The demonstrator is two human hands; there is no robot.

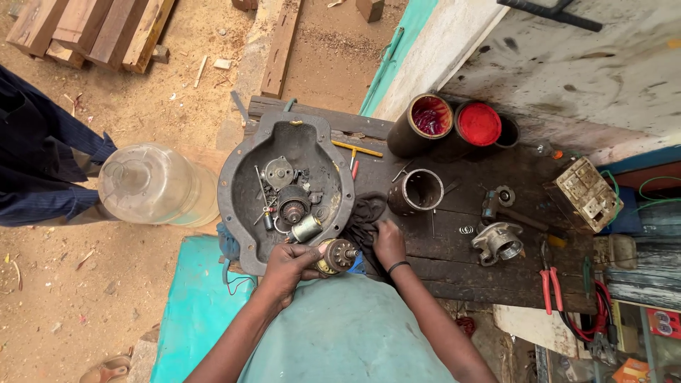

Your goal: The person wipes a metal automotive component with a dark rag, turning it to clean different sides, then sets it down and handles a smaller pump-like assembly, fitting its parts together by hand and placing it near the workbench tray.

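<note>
A round brass-and-steel motor armature (336,255) is being gripped by the left hand (289,264) at the near edge of the dark wooden desk (489,273). Just right, a black rag (363,216) is being pressed by the closed right hand (389,242). Farther off, small loosened parts are lying in the grey metal housing pan (237,202), so dismantling appears well advanced, with reassembly not begun.

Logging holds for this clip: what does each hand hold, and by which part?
Left hand grips the round motor part by its near end; right hand presses the black rag.
</note>
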